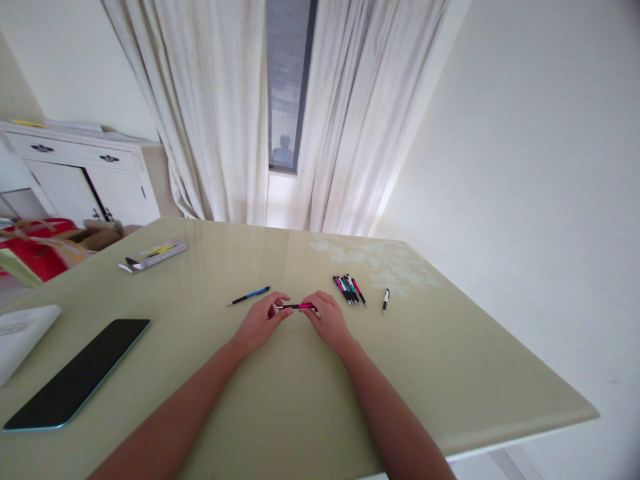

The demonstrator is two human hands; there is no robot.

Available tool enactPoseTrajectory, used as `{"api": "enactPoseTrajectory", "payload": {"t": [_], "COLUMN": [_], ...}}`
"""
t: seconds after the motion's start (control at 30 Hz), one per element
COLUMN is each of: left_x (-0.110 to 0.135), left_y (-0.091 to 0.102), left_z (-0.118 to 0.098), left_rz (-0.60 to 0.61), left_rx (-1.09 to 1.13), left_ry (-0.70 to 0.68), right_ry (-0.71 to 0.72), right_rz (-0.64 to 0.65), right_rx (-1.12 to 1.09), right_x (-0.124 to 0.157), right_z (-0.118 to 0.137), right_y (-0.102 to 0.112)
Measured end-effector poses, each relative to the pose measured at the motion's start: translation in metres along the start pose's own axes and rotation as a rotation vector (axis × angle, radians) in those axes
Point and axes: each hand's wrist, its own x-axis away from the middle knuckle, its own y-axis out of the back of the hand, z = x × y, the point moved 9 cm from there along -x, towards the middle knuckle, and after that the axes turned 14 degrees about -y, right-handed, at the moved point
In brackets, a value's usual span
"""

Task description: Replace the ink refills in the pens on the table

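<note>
Origin for bearings: the pink-and-black pen [298, 306]; 12 o'clock lies away from the wearer.

Pen: low over the worktop [280, 413], between the two hands; contact with the surface cannot be judged. Long axis roughly level across the view, 9 to 3 o'clock. Slim pale tip points to 9, pink end to 3.

Right hand [328, 319]: grip pinching the pink part, thumb on the near side. Left hand [258, 325]: thumb and fingers curled about the tip end; cannot tell whether this grip presses on it.

Worktop: pale green, glossy, with a whitish leaf pattern [387, 263] at 2. Blue pen [251, 295] near the left hand, between 9 and 10, tip aimed roughly to 8. Cluster of pens [349, 291] between 2 and 3, side by side, tips to 5. White-and-black pen [385, 301] at 3, beyond the cluster, tip near 6. Open-ended box [157, 257] at about 10. Dark-faced tablet [77, 373] between 8 and 9; white object [27, 327] at 9, cut by the frame.

Room: curtains [220, 113] flanking a narrow window [290, 80] at 12. White cabinet [75, 177] at 10, red bag [47, 260] below it. Plain wall [530, 167] at 2.
</note>
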Motion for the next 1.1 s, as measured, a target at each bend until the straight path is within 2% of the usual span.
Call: {"api": "enactPoseTrajectory", "payload": {"t": [0.2,0.37,0.53,0.67,0.87,1.0,1.1], "left_x": [0.002,0.000,0.001,0.000,0.000,0.000,0.000], "left_y": [-0.004,-0.001,-0.004,-0.003,-0.004,-0.006,-0.008], "left_z": [0.002,-0.006,-0.003,-0.008,-0.007,-0.014,-0.013], "left_rz": [0.062,0.014,0.061,0.027,0.051,0.071,0.098], "left_rx": [-0.057,-0.010,-0.045,0.002,-0.039,-0.047,-0.083], "left_ry": [0.057,-0.036,0.002,-0.057,-0.033,-0.093,-0.075], "right_ry": [0.013,0.000,0.019,0.008,0.020,0.007,0.016], "right_rz": [0.007,-0.011,-0.005,-0.012,-0.002,0.000,0.010], "right_rx": [0.026,-0.003,-0.028,-0.014,-0.009,0.002,-0.008], "right_x": [0.000,0.001,0.002,0.001,0.002,0.001,0.001], "right_z": [0.002,0.001,0.004,0.002,0.003,0.002,0.003], "right_y": [-0.002,0.002,0.002,0.002,0.000,0.000,-0.001]}}
